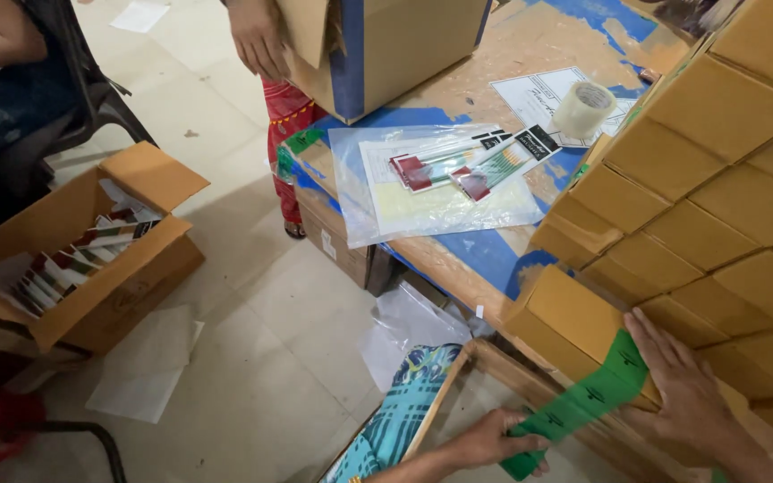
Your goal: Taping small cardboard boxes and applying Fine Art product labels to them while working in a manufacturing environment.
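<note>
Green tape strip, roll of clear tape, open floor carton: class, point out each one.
green tape strip (583, 404), head view, middle of the stretched band.
roll of clear tape (584, 109), head view, its outer side.
open floor carton (152, 175), head view, its raised flap.

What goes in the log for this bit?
left hand: grips green tape strip | right hand: pressed flat on tape over small brown box | nearby: tape roll on table

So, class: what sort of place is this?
Probably a packing workroom: stacked cardboard boxes, a tape roll on the worktable, and hands pulling green tape round one box.
</note>
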